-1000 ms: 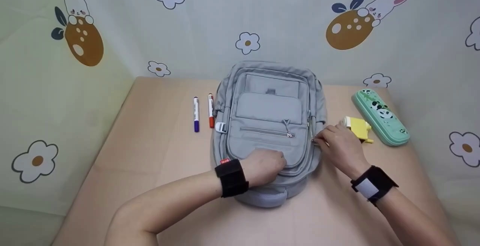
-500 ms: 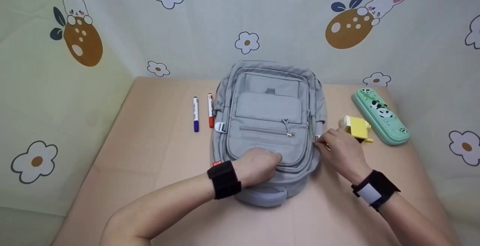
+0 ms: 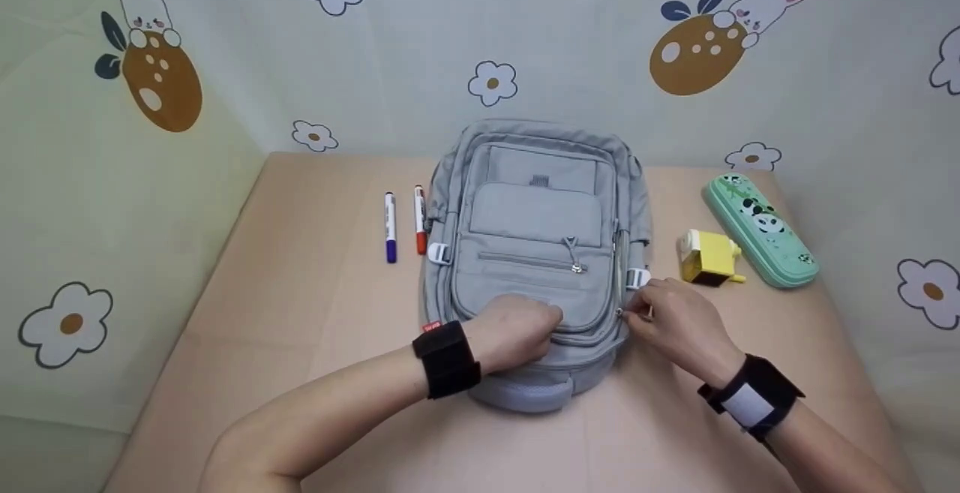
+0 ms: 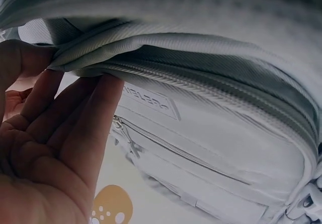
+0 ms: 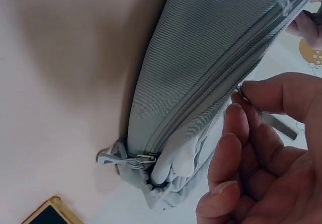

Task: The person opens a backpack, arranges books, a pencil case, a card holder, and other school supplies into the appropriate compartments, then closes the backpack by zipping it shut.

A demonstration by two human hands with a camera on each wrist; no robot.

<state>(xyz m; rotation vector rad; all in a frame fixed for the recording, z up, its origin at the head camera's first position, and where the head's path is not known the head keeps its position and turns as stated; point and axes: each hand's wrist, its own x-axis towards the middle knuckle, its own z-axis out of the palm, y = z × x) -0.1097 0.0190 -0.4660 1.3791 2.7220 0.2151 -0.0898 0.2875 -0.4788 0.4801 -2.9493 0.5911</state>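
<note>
A grey backpack (image 3: 536, 215) lies front side up on the table. Over its lower front, my left hand (image 3: 517, 334) pinches the fabric edge beside a zipper; in the left wrist view the thumb and fingers of the left hand (image 4: 65, 123) hold that edge, and the zipper track gapes. At the bag's right side my right hand (image 3: 675, 320) pinches a metal zipper pull (image 5: 276, 125) between thumb and finger. Just above that hand sits a white strap buckle (image 3: 638, 278). Another zipper pull (image 3: 576, 268) hangs at the front pocket, untouched.
Left of the bag lie a blue-capped marker (image 3: 390, 226) and a red-capped marker (image 3: 420, 219). To the right stand a yellow crank pencil sharpener (image 3: 707, 255) and a green panda pencil case (image 3: 761, 230). A patterned sheet (image 3: 390, 65) surrounds the table (image 3: 322, 283).
My right hand has moved down the bag's right side with the zipper pull, uncovering the white buckle and more of the sharpener. The left hand has shifted slightly left.
</note>
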